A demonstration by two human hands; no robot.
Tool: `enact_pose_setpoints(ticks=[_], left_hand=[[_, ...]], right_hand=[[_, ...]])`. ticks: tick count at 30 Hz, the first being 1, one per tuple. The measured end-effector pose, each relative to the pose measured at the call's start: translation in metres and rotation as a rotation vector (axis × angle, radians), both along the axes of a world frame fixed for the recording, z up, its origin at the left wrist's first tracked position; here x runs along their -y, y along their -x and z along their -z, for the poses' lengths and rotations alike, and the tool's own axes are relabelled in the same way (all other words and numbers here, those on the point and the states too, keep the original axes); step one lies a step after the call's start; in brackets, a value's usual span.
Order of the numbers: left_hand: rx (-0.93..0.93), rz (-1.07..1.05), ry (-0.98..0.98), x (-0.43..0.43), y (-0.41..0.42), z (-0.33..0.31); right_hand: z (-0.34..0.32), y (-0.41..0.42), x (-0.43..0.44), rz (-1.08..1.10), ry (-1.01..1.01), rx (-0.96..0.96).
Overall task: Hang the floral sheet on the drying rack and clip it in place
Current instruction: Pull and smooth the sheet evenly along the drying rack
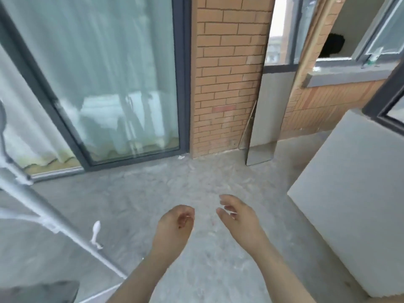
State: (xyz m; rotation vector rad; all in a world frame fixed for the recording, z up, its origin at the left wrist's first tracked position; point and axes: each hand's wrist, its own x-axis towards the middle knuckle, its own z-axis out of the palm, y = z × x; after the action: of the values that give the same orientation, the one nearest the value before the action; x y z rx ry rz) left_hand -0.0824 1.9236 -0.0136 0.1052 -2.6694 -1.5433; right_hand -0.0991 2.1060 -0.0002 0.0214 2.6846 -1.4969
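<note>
Two bare arms reach out in front of me over a grey floor (196,182) made of rough concrete. It looks like a balcony. A big glass door (109,84) with a dark frame stands on the far left, and a pale curtain (65,51) hangs behind the glass. A brick wall (227,84) stands next to the door. A tall shiny panel (262,138) leans on the wall just past the bricks. A window (382,36) with a dark frame is up on the right.

My left grip (175,224) hangs low over the floor with its fingers curled in like a loose fist, and I see nothing in it. My right grip (237,215) is just beside it, a little higher. It is let go and loose, with the fingers spread and pointing across at the left one. It holds nothing. The two do not touch.

The drying rack (32,199) is at my left edge. Only its pale poles show, slanting down to the bottom of the view. A small white peg (96,231) sits on one pole, near my left arm. I cannot tell where the floral sheet is.

A big grey block (349,193) fills the right side, close to my right arm. Between the rack and the block lies open floor, all the way to the door and the bricks.
</note>
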Motion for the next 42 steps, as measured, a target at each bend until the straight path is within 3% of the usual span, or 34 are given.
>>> enact_pose_setpoints(ticks=[4,15,30,42], left_hand=[[0.021,-0.179,0.05,0.017,-0.002,-0.004],[-0.007,-0.514,-0.031,0.081,0.005,-0.011],[0.028,-1.179,0.013,0.061,0.099,-0.011],[0.006,-1.412,-0.016,0.015,0.09,-0.027]], right_hand=[[0.002,0.029,0.024,-0.199,0.026,0.006],[-0.009,0.088,0.134,-0.573,0.031,0.016],[0.001,0.261,0.203,-1.171,0.056,0.017],[-0.003,0.254,0.208,-1.434,0.029,0.012]])
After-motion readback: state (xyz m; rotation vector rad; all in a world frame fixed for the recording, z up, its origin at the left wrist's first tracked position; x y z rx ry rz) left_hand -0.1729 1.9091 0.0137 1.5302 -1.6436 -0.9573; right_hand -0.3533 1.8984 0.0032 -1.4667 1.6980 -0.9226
